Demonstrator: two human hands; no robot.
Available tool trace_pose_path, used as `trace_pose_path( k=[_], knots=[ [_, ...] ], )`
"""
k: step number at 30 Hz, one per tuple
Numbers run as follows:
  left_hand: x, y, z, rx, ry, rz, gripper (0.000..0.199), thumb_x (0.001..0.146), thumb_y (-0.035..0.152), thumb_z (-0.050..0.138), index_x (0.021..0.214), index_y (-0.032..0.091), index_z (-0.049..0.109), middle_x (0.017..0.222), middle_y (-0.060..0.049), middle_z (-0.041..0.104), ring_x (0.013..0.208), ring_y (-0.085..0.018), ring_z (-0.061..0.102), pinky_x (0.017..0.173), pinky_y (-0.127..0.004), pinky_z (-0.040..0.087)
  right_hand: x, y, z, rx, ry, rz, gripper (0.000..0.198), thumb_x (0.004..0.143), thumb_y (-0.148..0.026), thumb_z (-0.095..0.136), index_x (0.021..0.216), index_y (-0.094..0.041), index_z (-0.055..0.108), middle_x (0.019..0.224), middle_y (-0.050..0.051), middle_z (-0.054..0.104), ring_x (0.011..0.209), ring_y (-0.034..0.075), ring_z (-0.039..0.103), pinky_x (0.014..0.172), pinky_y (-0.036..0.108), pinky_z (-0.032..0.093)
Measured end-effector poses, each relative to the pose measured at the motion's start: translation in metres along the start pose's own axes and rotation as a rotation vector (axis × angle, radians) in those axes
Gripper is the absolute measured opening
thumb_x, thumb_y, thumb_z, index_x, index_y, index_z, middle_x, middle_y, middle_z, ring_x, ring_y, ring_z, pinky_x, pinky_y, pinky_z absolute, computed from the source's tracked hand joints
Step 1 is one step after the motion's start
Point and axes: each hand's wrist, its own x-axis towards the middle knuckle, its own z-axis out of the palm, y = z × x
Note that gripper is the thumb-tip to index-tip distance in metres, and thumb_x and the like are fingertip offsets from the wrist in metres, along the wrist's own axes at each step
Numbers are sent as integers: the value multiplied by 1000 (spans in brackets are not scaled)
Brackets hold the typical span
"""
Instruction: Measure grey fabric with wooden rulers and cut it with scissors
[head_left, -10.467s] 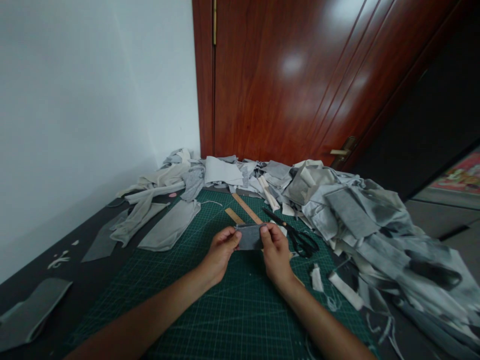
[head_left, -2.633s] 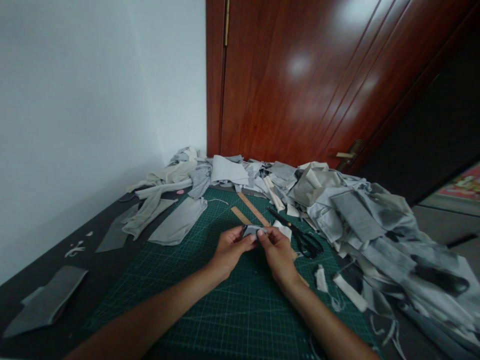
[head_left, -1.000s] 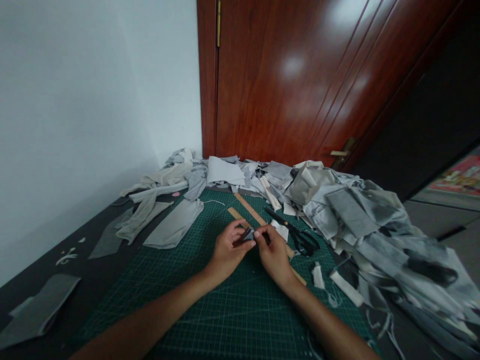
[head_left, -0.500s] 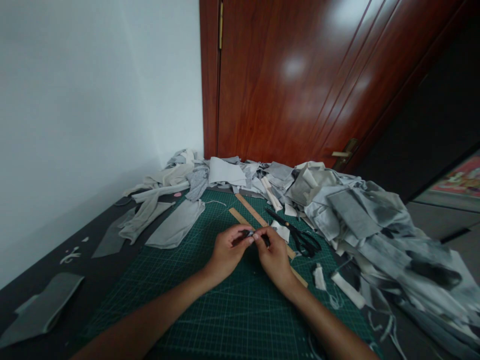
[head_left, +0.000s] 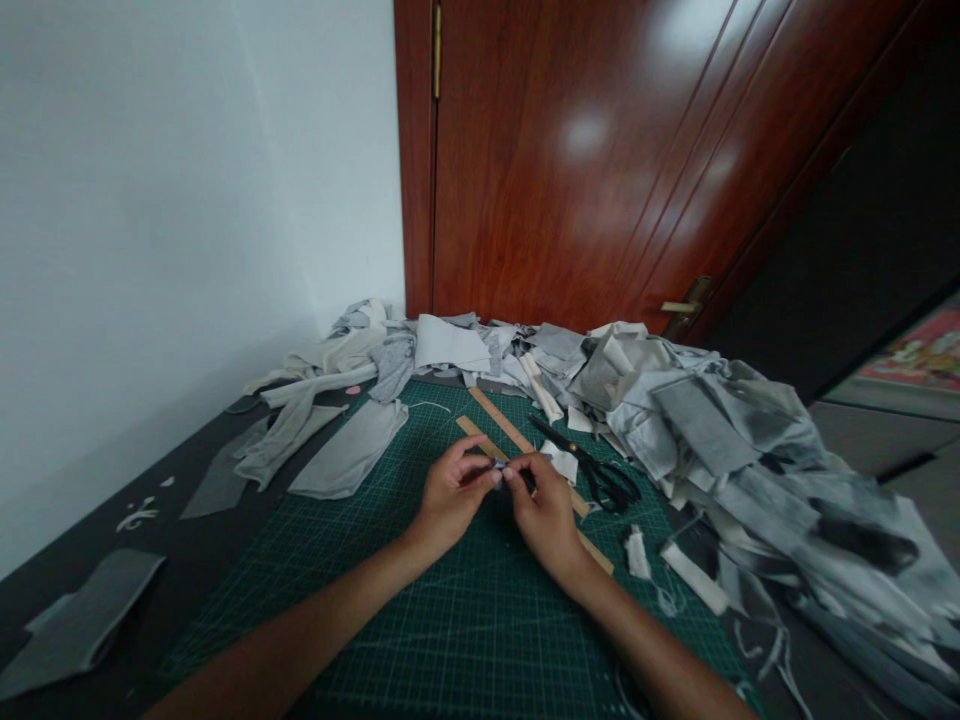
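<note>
Over the middle of the green cutting mat (head_left: 450,620), my left hand (head_left: 448,495) and my right hand (head_left: 546,505) meet at the fingertips. Between them is a small greyish piece (head_left: 501,464), mostly covered by the fingers, so its kind does not show. Both hands pinch it between thumb and forefinger. Beneath and behind the right hand lie two wooden rulers (head_left: 504,420), set slantwise on the mat. Black-handled scissors (head_left: 600,475) rest just right of that hand, beside a small white cloth scrap (head_left: 561,462).
A large heap of grey and white fabric (head_left: 720,430) lines the right side and back. Fabric strips (head_left: 349,450) lie at the left, with a folded grey cloth (head_left: 90,610) at the near left. A wooden door (head_left: 570,180) and a white wall (head_left: 187,200) stand behind.
My left hand's forefinger has lifted a little away from its thumb. Both hands remain together at nearly the same spot; the view has shifted slightly.
</note>
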Motion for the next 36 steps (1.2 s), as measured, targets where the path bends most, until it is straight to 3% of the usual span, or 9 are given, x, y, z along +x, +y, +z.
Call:
trace_pose_path(
  k=[4, 11, 18, 25, 29, 32, 36],
  knots=[
    [0, -2, -2, 21, 2, 21, 52, 71, 30, 83, 119, 17, 67, 85, -3, 75, 80, -19, 71, 75, -28, 55, 0, 0, 0, 1, 3, -16, 14, 96, -29, 55, 85, -24, 63, 79, 2, 68, 74, 22, 63, 68, 32, 46],
    [2, -9, -4, 91, -16, 84, 26, 76, 30, 80, 99, 19, 78, 100, -7, 78, 93, -23, 72, 87, -34, 57, -1, -1, -1, 10, -5, -15, 14, 96, -28, 55, 86, -23, 64, 79, 2, 68, 73, 21, 62, 67, 31, 45],
    [1, -4, -1, -15, -14, 1, 24, 71, 32, 84, 88, 16, 76, 84, -5, 76, 74, -17, 68, 71, -27, 55, -2, -4, 0, 11, -18, -7, 15, 96, -26, 53, 86, -23, 63, 77, 2, 67, 71, 20, 61, 66, 31, 45],
    [-3, 0, 0, -32, -11, -12, 24, 73, 34, 84, 85, 15, 76, 80, -4, 74, 73, -15, 64, 69, -25, 51, -1, -8, -1, 21, -45, -6, 16, 97, -27, 53, 86, -22, 62, 76, 1, 66, 71, 19, 61, 66, 30, 46],
    [-3, 2, 0, -105, 23, -66, 28, 72, 37, 86, 85, 15, 75, 81, -4, 72, 76, -15, 64, 71, -24, 51, -2, -7, 1, 113, -9, 49, 11, 94, -28, 60, 102, -22, 61, 92, 3, 66, 86, 20, 63, 78, 33, 49],
    [-2, 3, -1, -249, 58, -128, 33, 68, 41, 89, 84, 16, 72, 82, -3, 70, 80, -16, 65, 73, -27, 54, -2, -2, 3, 239, 8, 150, 36, 86, -31, 71, 119, -23, 57, 97, 3, 66, 89, 21, 63, 80, 34, 50],
    [-1, 5, 0, -304, 68, -159, 38, 66, 42, 91, 82, 15, 70, 80, -2, 69, 78, -16, 65, 73, -29, 56, 2, 6, 7, 447, -22, 263, 29, 82, -34, 75, 105, -22, 62, 90, 1, 66, 81, 20, 62, 74, 33, 49]
  ],
)
